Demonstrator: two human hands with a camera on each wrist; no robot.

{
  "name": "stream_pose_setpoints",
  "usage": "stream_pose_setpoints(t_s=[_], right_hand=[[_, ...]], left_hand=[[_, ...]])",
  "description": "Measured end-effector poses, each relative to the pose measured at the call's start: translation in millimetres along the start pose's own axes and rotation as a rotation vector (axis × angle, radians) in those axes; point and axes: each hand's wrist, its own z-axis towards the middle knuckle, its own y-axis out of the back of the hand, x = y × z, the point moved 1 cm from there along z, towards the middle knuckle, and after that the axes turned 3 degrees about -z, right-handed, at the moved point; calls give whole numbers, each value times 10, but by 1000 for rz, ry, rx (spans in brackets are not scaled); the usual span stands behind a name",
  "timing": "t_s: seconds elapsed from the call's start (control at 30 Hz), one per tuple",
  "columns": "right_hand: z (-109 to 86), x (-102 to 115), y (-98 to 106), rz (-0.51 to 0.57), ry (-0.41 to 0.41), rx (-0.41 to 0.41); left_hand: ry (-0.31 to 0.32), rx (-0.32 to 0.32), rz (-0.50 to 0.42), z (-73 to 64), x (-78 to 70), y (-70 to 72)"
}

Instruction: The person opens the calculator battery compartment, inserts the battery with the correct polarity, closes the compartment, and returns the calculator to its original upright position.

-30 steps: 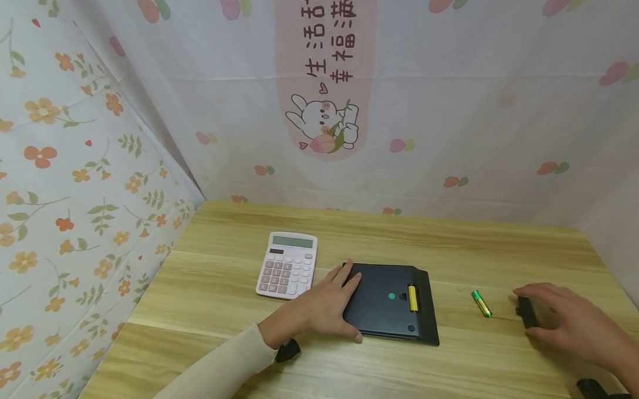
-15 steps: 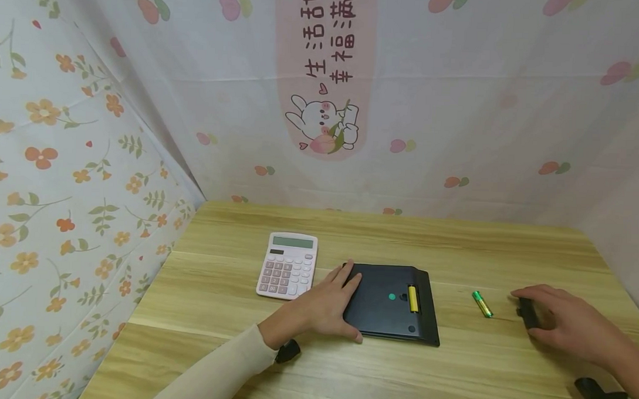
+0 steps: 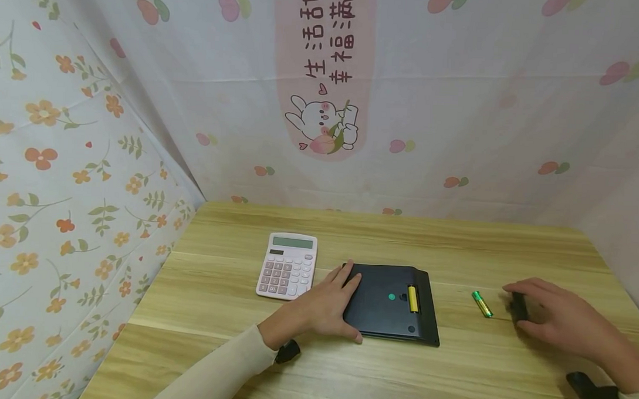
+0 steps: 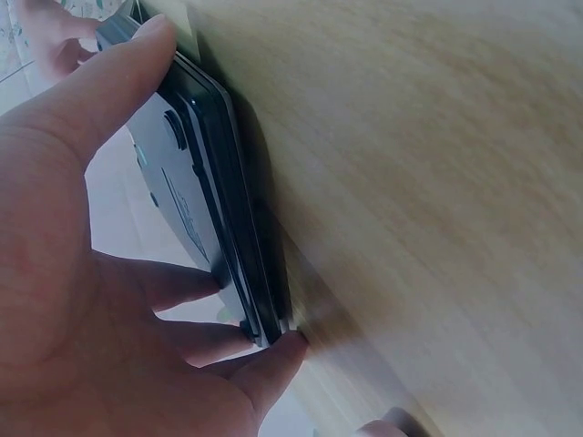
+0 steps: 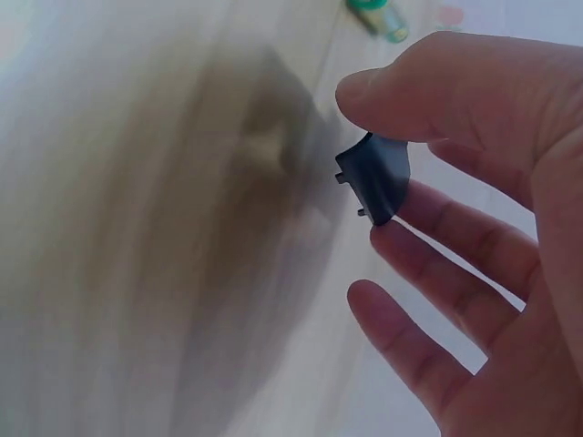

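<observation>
Across the lower half of the frame, the counter [image 3: 345, 370]; behind it, the back cloth [image 3: 460, 110], and along its left, the side cloth [image 3: 60, 214]. On the counter, just right of the frame's lower centre, the device [image 3: 376, 307], with a battery [image 3: 413, 299] in its right part and the left fingers [image 3: 352, 284] around its left end. Near it, to the upper left, the calculator [image 3: 285, 266]. Right of the device, apart from it, the loose battery [image 3: 482, 304] on the counter. Farther right, between the right fingers [image 3: 533, 285], the cover piece [image 5: 378, 173].
</observation>
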Motion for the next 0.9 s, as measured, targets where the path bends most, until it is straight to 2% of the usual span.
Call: stream_pose_setpoints(t_s=[0.4, 0.63, 0.9], right_hand=[[234, 323, 80, 18, 34, 0], [390, 540, 125, 29, 38, 35], [580, 739, 110, 31, 124, -4]], left_hand=[[4, -2, -9, -7, -7, 1], [2, -2, -3, -6, -7, 1], [3, -2, -1, -6, -7, 6]])
